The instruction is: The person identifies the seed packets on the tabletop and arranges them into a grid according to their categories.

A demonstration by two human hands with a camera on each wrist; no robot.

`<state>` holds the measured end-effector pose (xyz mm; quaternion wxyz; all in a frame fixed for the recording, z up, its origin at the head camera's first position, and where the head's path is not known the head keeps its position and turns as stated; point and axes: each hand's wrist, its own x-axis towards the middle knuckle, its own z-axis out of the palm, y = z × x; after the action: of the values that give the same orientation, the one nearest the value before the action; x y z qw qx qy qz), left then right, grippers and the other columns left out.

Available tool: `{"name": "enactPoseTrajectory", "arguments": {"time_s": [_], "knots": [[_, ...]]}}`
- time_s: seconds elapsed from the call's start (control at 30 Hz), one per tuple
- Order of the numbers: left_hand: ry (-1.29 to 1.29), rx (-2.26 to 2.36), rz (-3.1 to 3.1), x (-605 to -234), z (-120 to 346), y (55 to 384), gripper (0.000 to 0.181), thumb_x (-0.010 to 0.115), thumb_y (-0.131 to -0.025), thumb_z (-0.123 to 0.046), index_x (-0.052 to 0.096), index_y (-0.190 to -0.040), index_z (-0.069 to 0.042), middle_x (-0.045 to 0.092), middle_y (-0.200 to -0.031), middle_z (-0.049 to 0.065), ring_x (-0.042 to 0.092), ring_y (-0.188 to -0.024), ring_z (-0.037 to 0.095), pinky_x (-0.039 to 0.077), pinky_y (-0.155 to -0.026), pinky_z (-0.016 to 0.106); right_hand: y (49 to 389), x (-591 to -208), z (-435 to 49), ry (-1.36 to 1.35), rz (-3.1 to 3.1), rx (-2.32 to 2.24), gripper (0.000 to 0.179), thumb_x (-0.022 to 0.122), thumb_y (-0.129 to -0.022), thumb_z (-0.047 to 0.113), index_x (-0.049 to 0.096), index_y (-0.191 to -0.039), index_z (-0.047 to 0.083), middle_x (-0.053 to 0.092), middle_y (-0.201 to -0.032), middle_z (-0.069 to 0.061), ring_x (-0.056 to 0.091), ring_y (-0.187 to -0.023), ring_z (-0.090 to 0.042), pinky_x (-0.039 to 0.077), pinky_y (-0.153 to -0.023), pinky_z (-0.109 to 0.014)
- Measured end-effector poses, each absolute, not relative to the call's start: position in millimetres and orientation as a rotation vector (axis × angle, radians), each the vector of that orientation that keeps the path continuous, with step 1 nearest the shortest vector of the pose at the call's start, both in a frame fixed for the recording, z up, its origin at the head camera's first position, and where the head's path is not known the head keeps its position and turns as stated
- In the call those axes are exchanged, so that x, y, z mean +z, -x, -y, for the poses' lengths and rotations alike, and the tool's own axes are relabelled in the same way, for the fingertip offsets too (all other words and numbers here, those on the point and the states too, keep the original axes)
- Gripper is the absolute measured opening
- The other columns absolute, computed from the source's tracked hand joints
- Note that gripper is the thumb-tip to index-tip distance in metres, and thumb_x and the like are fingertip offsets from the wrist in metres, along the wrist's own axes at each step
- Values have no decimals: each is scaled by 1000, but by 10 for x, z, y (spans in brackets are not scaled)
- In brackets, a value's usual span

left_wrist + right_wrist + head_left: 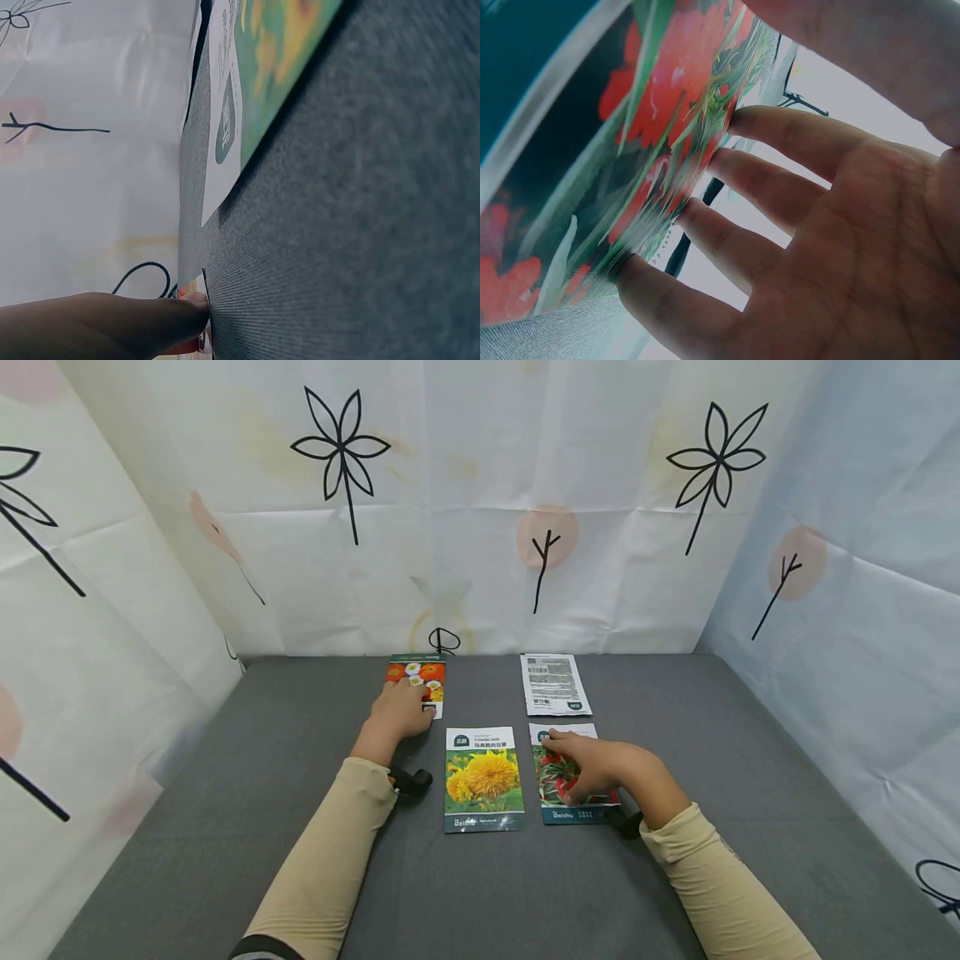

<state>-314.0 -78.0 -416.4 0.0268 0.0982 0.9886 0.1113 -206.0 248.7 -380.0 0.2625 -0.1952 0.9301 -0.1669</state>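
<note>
Several flower seed packets lie on the grey table. At the far left, my left hand point(401, 710) rests on a packet with orange and white flowers point(432, 672), covering its lower left part. In the left wrist view the thumb point(169, 324) reaches that packet's edge; the other fingers are mostly hidden. My right hand point(600, 764) is over a packet with red flowers point(551, 768). Its fingers are spread, and in the right wrist view the fingertips point(641, 277) touch the printed front. Between the forearms lies a packet with yellow flowers point(483, 781), apart from both hands.
Behind the red-flower packet lies a white packet point(555, 685) with printed text facing up. A white cloth with plant drawings point(472, 560) stands along the table's back and sides. Dark straps point(411, 782) circle the wrists.
</note>
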Motion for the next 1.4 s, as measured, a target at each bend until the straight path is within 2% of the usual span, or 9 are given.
{"name": "enactPoseTrajectory", "arguments": {"time_s": [0.83, 1.4], "knots": [[-312, 380, -3043, -4189, 648, 3158, 53, 62, -105, -36, 58, -151, -10, 44, -161, 26, 41, -146, 49, 50, -108, 65, 2038, -3775, -2474, 526, -2521, -450, 93, 86, -90, 17, 33, -167, 8, 15, -178, -20, 22, -161, -48, 40, -118, -65], [-316, 393, -3033, -4183, 558, 3152, 57, 63, -104, -38, 57, -153, -10, 42, -162, 25, 40, -146, 47, 47, -113, 64, 2037, -3786, -2472, 527, -2522, -458, 94, 86, -90, 17, 33, -167, 7, 15, -177, -20, 23, -160, -49, 40, -118, -65]]}}
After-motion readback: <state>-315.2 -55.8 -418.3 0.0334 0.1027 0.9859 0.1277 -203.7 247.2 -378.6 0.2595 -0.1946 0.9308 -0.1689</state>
